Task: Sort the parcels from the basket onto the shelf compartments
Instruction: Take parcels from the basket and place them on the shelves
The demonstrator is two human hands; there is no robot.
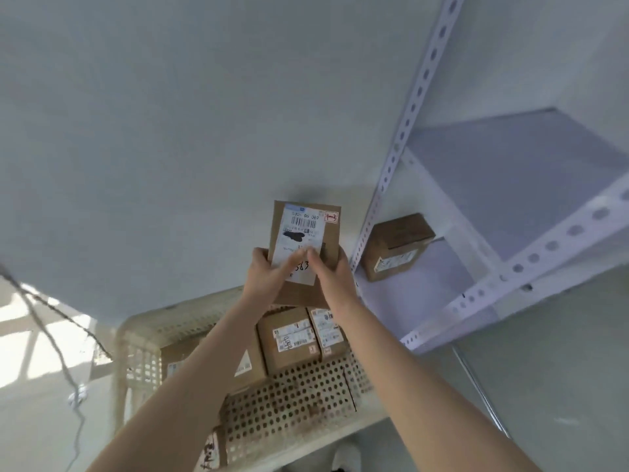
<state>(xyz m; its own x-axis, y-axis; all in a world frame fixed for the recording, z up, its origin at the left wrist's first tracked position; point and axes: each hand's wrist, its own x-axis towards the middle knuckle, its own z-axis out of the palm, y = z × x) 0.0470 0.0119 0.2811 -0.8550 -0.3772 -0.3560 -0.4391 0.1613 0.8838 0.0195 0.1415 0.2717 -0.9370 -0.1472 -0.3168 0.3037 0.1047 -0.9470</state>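
Note:
I hold a flat brown cardboard parcel [327, 237] upright above the basket, its white label with a barcode and a small red-marked sticker facing me. My left hand [265, 272] grips its lower left edge and my right hand [332, 274] its lower right, thumbs on the label. Below stands a cream perforated basket [289, 407] with several brown labelled parcels [287, 338] inside. To the right is a white metal shelf [476, 287], and one brown box [396, 247] sits in its lower compartment near the left post.
The shelf's perforated upright post [405, 131] rises just right of the held parcel. A plain white wall fills the background. A dark cable [64, 338] hangs at the left over a sunlit floor. A shoe tip [343, 456] shows at the bottom.

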